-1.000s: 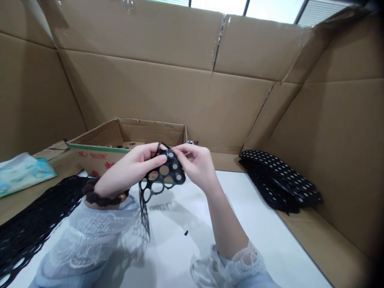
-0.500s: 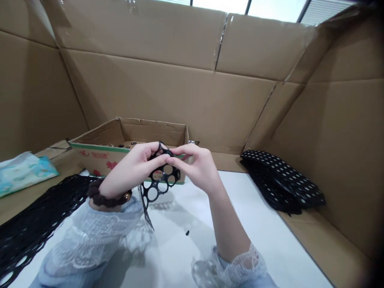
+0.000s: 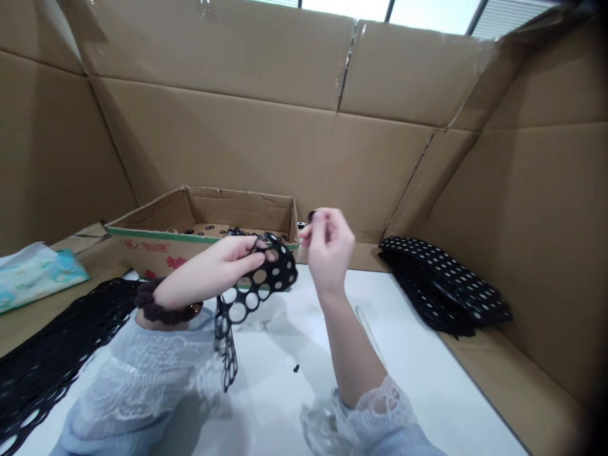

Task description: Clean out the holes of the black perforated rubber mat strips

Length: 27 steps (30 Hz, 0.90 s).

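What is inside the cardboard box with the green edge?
Small black ring-shaped pieces lie inside the cardboard box. Its front wall hides the nearest floor; what lies there cannot be seen.

back wall (image 3: 266, 142): brown cardboard, creased, slanting seam (image 3: 346, 66) near its top | left wall (image 3: 42, 152), right wall (image 3: 536, 202): brown cardboard | table (image 3: 413, 361): white top, soft shadows (image 3: 292, 345) | window (image 3: 346, 9): bright, dark bars (image 3: 390, 11), above back wall

Cannot make out the dark bit (image 3: 312, 216) at the right fingers (image 3: 320, 228), partly hidden; cannot see the whole black netting (image 3: 52, 354) left of the left fingers (image 3: 253, 260), cropped at the edge.
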Tool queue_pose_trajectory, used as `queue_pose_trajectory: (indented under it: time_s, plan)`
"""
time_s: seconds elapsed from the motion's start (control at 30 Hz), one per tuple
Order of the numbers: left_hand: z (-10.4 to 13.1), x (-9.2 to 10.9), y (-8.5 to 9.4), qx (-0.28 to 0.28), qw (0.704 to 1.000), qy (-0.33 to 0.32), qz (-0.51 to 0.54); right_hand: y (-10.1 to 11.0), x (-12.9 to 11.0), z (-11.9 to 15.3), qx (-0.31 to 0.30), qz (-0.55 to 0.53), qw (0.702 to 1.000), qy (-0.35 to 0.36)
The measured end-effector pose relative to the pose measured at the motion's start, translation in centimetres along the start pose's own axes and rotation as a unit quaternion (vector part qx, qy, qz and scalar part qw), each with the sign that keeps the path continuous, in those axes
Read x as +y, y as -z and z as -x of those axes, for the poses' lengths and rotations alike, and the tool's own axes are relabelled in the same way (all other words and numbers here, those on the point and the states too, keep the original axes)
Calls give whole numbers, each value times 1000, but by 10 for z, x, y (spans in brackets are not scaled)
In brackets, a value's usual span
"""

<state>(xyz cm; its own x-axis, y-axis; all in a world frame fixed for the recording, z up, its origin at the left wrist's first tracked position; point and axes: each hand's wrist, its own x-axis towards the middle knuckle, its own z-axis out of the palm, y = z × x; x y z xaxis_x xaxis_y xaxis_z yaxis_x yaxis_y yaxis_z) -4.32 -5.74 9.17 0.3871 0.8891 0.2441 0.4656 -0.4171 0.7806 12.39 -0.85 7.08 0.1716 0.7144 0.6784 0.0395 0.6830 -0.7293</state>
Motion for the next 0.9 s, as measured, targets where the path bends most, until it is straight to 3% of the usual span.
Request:
queue_pose_trajectory:
  time_s: [0.07, 0.17, 0.23, 0.3, 0.37, 0.5, 0.57, 0.67, 0.77, 0.9]
  plan:
    - [2, -1, 3, -8, 999, 9, -33, 0, 8, -4, 55, 13, 998, 17]
    - [4, 1, 6, 51, 998, 35, 5, -5, 33, -9, 47, 66, 995, 56]
    - [4, 2, 6, 105, 991, 57, 55, -12, 54, -11, -16, 138, 987, 75]
    - [3, 1, 6, 143, 985, 67, 70, -17, 71, -12, -130, 227, 963, 62]
    - [2, -1, 5, 169, 982, 57, 64, -17, 77, -12, -182, 254, 949, 48]
    - [-1, -4, 1, 185, 978, 28, 93, -9, 45, -9, -152, 111, 981, 48]
    - [-2, -4, -1, 187, 977, 18, 105, -7, 21, -3, -215, 19, 976, 26]
    - [-2, -3, -5, 195, 975, 5, 104, -9, -2, 8, -271, -18, 963, 1]
    - [-2, -1, -6, 177, 980, -1, 95, -12, -11, 13, -270, -32, 962, -13]
    - [-1, 2, -4, 109, 990, -15, 84, -9, -15, 11, -252, -49, 966, -28]
